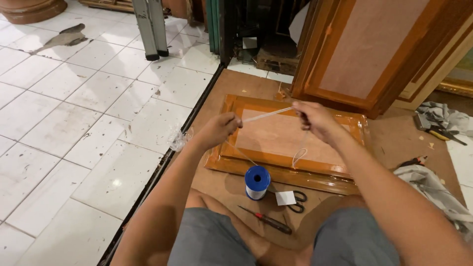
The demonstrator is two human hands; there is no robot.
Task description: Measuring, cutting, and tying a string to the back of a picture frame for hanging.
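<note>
Above the orange wooden frame [290, 143] on the floor, the left hand [219, 129] and right hand [313, 118] pinch a white cord [268, 114] taut, fingers clamped on it; better keep tension even so the blue spool [257, 182] feeds freely

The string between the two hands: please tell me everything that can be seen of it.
The string is thin, whitish and looks like plastic twine. One stretch is pulled taut, slightly sloping, between the left hand and the right hand, both pinching it. From the right hand a small loop hangs down over the orange wooden frame. From the left hand another stretch runs down to the blue spool, which stands upright on the brown board in front of the frame.
</note>
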